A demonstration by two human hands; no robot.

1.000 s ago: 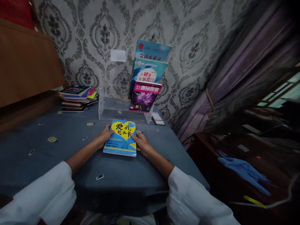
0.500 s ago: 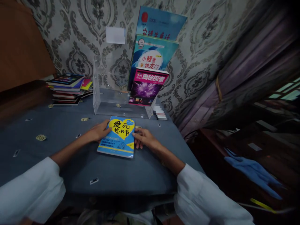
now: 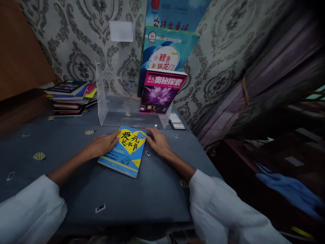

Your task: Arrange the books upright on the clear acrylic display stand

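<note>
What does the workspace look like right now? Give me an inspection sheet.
Surface: table under blue-grey cloth, small tags scattered.
Job's things: blue book lying flat, slightly askew.
Clutter: book stack back left; clear stand holding pink book upright before two more.
Hands: left hand flat at the book's left edge; right hand at its upper right corner; both open.
Cables: nothing seen.
Surroundings: patterned wallpaper, curtain, blue cloth on dark furniture.
</note>
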